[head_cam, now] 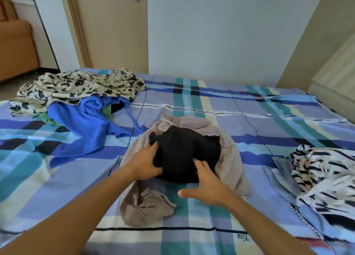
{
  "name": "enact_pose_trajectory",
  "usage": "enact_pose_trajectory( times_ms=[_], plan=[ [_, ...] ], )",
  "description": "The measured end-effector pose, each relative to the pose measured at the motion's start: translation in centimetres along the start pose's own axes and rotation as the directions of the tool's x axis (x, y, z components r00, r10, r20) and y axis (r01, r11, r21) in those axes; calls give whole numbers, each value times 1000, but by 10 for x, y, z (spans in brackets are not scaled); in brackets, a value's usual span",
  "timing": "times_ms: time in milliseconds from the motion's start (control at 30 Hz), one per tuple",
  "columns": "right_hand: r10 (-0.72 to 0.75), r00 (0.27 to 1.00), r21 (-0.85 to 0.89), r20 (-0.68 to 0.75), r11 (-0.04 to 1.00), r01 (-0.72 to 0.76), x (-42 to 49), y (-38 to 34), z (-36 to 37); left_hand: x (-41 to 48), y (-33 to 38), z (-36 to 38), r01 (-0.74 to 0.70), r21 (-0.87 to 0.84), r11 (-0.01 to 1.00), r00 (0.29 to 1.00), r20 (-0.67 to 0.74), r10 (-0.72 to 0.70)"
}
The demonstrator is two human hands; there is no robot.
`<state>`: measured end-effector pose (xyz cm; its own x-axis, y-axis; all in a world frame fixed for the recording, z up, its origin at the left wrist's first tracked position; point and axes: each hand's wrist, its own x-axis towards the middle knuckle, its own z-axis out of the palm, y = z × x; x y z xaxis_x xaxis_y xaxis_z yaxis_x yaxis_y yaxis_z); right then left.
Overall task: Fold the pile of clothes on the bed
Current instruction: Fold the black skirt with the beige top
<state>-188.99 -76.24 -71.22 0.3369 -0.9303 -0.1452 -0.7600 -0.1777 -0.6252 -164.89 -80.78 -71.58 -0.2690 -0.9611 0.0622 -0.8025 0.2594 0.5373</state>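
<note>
A crumpled black garment lies in the middle of the bed, on top of a beige striped garment spread beneath it. My left hand grips the black garment's left edge, fingers on top and thumb against the near side. My right hand presses its fingertips against the garment's near right side, with the thumb spread wide and holding nothing. An unfolded pile sits at the far left: a cream floral garment over a bright blue garment, with a bit of green cloth showing under them.
The bed wears a blue, teal and cream plaid sheet. A black-and-white striped garment lies on pale blue cloth at the right edge. A door and a white wall stand behind the bed, a wardrobe at right.
</note>
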Motion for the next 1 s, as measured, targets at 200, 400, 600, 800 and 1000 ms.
enact_pose_trajectory(
  times_ms=[200,400,600,800,1000],
  plan=[
    [-67,893,258,-446,945,199,37,0,22,15,30,-2,-47,-210,977,997,-74,31],
    [65,911,635,-408,737,232,50,-5,-33,35,5,1,-138,-70,988,977,-171,124],
    [314,925,957,-212,257,132,50,-3,-55,50,26,11,-112,-551,827,991,-119,55],
    [249,955,884,-159,466,26,44,3,-72,64,30,-9,-121,-552,825,971,-237,-16],
    [206,865,662,-458,728,177,44,22,-104,63,52,-63,-91,-847,524,907,-288,-307]
  ],
)
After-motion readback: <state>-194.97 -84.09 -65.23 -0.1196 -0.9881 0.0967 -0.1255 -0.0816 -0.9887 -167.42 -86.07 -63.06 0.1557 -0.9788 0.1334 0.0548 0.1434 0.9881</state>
